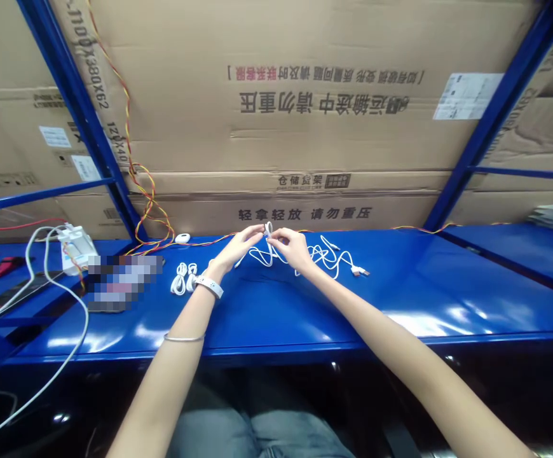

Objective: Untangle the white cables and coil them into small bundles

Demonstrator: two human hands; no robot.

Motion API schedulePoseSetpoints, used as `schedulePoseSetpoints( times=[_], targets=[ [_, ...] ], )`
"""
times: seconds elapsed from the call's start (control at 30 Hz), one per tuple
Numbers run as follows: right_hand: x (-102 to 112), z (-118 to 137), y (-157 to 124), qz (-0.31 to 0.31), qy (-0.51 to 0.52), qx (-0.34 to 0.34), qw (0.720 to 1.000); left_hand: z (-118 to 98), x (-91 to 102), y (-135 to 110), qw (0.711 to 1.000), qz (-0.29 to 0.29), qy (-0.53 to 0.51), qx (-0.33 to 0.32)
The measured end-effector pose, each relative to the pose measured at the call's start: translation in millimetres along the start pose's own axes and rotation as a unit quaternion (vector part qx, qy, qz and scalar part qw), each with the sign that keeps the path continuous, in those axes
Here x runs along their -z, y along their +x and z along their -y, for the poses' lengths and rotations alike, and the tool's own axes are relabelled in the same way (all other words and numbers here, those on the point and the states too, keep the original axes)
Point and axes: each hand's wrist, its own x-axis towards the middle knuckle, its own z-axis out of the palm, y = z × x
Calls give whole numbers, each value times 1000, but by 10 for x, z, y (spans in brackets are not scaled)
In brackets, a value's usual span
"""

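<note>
1. The right hand (292,248) pinches a white cable (269,228), its small loop raised between both hands above the blue shelf (267,318).
2. The left hand (243,245) has its fingertips at that loop (whether they grip it, I cannot tell).
3. Loose white cables (336,259) lie tangled beside and behind the right hand.
4. Two tied bundles (180,280) rest left of the left wrist.

Smooth on the looped white plastic cable (269,228) between the fingers (253,229); glossy on the flat blue metal shelf (276,312) below; matt on the broad brown cardboard panel (305,143) behind them.
</note>
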Motion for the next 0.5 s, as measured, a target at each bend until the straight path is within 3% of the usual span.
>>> schedulePoseSetpoints(
  times=[0.1, 0.23, 0.37, 0.5],
  targets=[
    [3, 44, -15, 11, 41, 7, 999, -10, -138, -12, 998, 39, -12, -40],
    [-21, 94, -45, 41, 56, 24, 997, 12, -278, -2, 999, 23, -1, -48],
    [-28, 60, -48, 52, 40, 29, 997, 54, -307, 37, 992, -97, -54, -54],
    [-8, -40, -46, 88, -72, 61, 992, 15, -247, 55, 950, -183, -252, -27]
  ],
)
